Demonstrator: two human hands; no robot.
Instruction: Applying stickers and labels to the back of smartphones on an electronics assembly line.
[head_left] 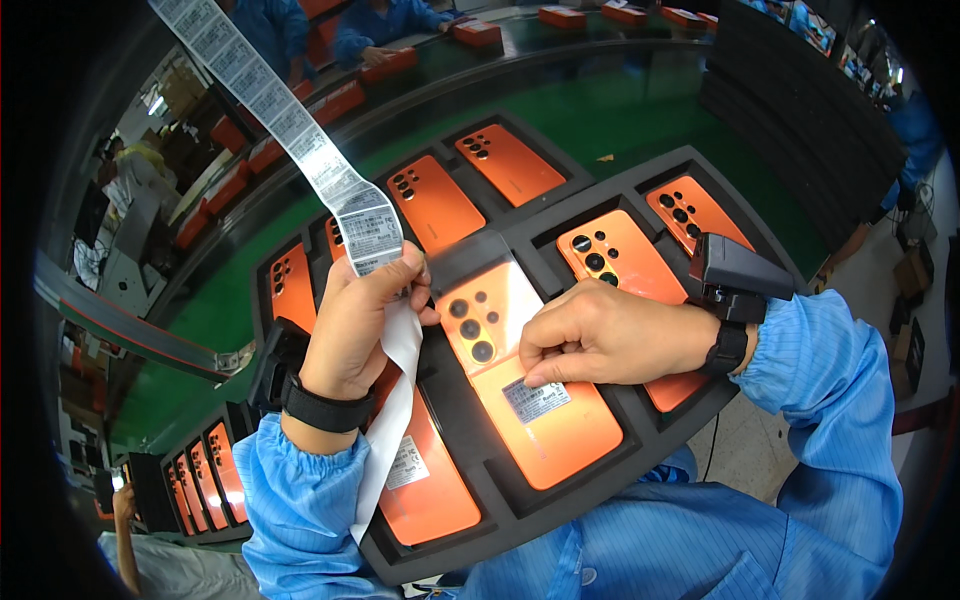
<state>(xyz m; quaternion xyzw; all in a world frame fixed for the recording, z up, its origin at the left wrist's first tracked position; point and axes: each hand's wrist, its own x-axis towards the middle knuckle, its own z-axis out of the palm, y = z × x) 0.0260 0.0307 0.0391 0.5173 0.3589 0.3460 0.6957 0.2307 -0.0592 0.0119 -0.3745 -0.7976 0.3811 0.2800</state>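
Black tray [455, 405] recesses steady orange phones [560, 445], backs upward; left hand [362, 325] grips a label strip [285, 125] (apparently for clearance), right hand [620, 335] pinches a silver sticker [540, 403].

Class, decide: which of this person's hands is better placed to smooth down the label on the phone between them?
Right, most likely. The right hand is right at the label on that orange phone, while the left hand is occupied holding the label strip.
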